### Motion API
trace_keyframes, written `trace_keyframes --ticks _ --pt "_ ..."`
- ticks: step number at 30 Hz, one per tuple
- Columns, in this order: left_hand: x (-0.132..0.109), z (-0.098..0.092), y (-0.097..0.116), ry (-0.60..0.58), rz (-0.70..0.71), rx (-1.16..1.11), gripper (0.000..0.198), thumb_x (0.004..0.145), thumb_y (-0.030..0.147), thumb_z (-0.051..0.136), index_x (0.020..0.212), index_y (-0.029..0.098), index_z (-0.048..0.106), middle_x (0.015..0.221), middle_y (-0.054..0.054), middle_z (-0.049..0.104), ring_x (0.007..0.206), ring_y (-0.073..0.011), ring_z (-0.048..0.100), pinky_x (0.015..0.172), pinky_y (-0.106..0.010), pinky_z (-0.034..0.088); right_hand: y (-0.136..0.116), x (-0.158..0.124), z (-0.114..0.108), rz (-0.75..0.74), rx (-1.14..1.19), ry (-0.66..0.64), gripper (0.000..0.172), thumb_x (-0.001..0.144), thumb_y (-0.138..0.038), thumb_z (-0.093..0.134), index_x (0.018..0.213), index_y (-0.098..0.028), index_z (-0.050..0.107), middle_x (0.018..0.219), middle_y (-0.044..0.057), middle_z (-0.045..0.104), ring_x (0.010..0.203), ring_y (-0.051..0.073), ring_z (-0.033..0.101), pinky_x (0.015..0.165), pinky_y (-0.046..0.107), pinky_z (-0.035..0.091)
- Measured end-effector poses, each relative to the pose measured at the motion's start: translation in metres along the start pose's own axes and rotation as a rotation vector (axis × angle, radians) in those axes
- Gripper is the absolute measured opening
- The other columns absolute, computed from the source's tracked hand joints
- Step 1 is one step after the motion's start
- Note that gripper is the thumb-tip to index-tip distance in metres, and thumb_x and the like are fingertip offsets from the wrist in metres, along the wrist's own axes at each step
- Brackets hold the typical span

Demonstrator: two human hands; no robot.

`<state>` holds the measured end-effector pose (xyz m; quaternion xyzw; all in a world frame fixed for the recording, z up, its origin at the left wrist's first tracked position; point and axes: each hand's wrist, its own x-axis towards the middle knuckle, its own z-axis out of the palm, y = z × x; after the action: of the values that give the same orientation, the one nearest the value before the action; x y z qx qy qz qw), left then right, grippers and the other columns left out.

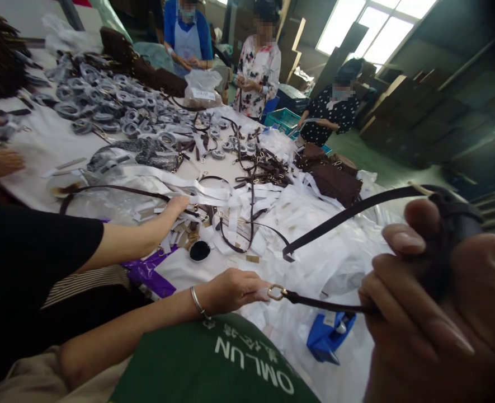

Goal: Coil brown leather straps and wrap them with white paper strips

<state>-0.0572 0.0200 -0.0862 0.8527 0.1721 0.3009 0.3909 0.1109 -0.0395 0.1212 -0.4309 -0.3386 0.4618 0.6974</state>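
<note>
Strap (326,305) is stretched nearly level between both hands above the tabletop (41,145): its gold ring end (276,292) is pinched by the left hand (230,290), its dark length is gripped in the closed right hand (432,296), which lies nearest the camera. "OMLUN" is read on the green apron (213,369); smaller characters stay illegible.

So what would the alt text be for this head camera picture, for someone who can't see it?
A person's right hand grips a dark strap while the left hand pinches its gold clasp, above a table heaped with straps and white wrappers. Co-workers stand beyond.
</note>
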Motion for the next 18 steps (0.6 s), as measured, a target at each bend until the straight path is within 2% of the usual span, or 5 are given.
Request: trace_keyframes --ticks 8,13,18 --pt "-0.002 0.002 0.002 0.057 0.022 0.087 0.03 0.092 0.029 0.052 0.114 0.013 0.064 0.094 -0.01 0.07 0.082 -0.0159 0.067 0.075 -0.022 0.052 0.014 -0.001 0.003 -0.009 0.066 0.025 0.035 0.095 -0.036 0.041 0.115 -0.014 0.059 0.083 0.001 0.053 0.036 0.001 0.015 0.022 0.017 0.009" --pt "-0.002 0.001 0.0 0.084 -0.009 0.077 0.031 0.093 0.034 0.051 0.108 0.012 0.067 0.088 -0.01 0.07 0.077 -0.0144 0.066 0.072 -0.02 0.052 0.011 -0.006 -0.002 -0.014 0.123 0.065 0.035 0.094 -0.037 0.044 0.119 -0.017 0.057 0.084 0.001 0.055 0.037 0.001 0.018 0.022 0.016 0.011" --pt "-0.001 0.001 -0.001 0.09 0.0 0.075 0.031 0.094 0.032 0.049 0.106 0.01 0.067 0.086 -0.01 0.07 0.078 -0.015 0.067 0.072 -0.021 0.052 0.008 -0.008 -0.006 -0.001 0.155 0.085 0.036 0.093 -0.039 0.046 0.122 -0.019 0.055 0.087 0.0 0.055 0.037 0.001 0.018 0.023 0.016 0.012"
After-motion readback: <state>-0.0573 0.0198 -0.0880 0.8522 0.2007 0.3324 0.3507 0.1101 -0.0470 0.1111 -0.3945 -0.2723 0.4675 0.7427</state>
